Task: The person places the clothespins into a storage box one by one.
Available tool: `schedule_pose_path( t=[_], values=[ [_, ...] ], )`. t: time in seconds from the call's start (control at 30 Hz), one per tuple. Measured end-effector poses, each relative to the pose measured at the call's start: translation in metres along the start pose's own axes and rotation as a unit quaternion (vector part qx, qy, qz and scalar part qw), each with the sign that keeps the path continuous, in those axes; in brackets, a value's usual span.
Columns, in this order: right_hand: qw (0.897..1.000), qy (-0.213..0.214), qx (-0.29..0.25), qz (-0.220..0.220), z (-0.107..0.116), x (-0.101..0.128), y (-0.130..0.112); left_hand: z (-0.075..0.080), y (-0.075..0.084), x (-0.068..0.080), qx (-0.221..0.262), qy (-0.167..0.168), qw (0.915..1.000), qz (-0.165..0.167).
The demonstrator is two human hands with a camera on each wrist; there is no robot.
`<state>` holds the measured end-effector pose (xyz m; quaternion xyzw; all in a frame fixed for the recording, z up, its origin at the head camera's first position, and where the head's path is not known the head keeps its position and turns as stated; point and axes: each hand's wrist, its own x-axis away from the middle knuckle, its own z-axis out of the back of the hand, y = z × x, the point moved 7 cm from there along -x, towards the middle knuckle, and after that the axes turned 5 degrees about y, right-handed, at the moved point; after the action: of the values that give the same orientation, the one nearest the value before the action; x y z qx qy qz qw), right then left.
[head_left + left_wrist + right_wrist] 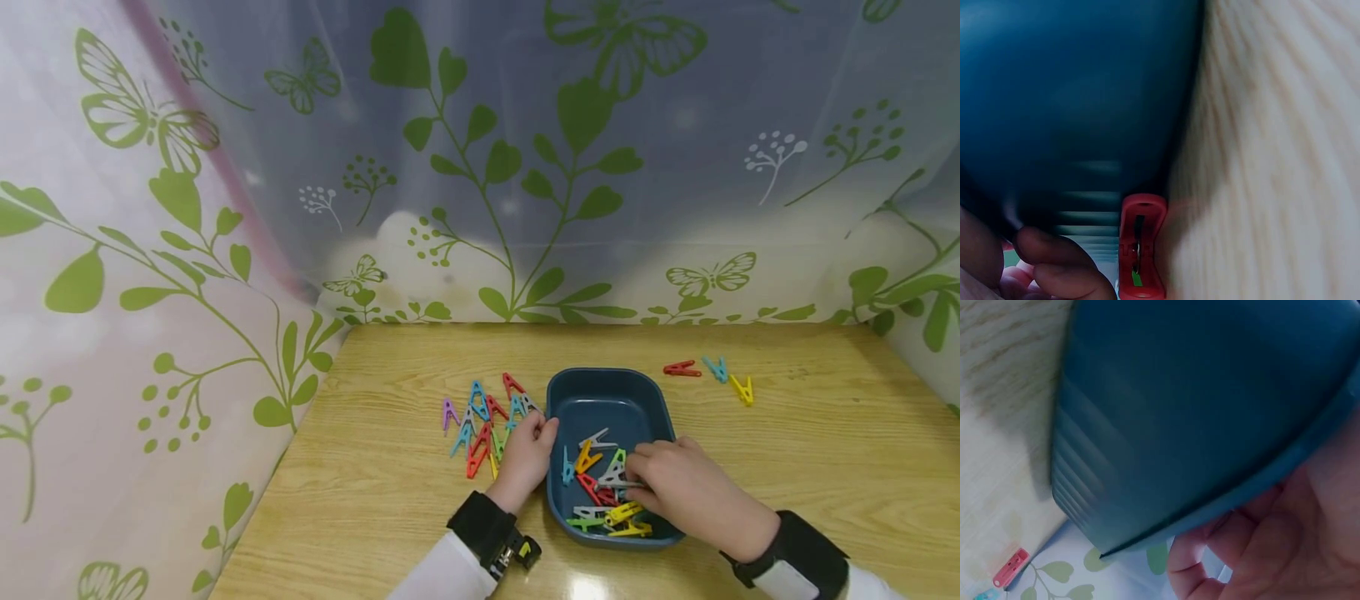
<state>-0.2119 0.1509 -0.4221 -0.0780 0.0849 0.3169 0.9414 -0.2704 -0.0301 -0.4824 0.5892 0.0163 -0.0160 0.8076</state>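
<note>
The tray [600, 400] is dark blue, rectangular with rounded corners, and holds a heap of coloured pegs [603, 492] at its near end. It sits near the desk's [825, 467] front edge, about midway across, its long axis running from front edge to back edge. The left hand [527, 457] lies at the tray's left rim, fingers curled against the wall; whether they grip it I cannot tell. The right hand [686, 492] reaches over the right rim, fingers bent down among the pegs. A loose pile [483, 421] lies just left of the tray; 3 pegs [712, 375] lie toward the back right.
</note>
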Motion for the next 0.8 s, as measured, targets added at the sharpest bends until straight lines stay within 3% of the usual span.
schedule_pose_path(
  t=[0.2, 0.43, 0.63, 0.8],
  values=[
    [1.000, 0.016, 0.005, -0.002, 0.009, -0.001, 0.004, 0.000, 0.000, -0.001, 0.001, 0.000, 1.0000, -0.001],
    [0.995, 0.096, -0.015, 0.000, 0.032, -0.007, 0.021, 0.000, 0.000, 0.001, -0.001, -0.002, 1.0000, 0.005],
    [0.986, 0.160, -0.003, -0.040, 0.048, -0.012, 0.056, -0.001, 0.000, 0.000, -0.003, -0.002, 0.9999, 0.011],
    [0.981, 0.164, -0.004, -0.102, 0.049, -0.014, 0.104, -0.001, 0.000, 0.001, -0.001, -0.003, 1.0000, 0.009]
  ],
)
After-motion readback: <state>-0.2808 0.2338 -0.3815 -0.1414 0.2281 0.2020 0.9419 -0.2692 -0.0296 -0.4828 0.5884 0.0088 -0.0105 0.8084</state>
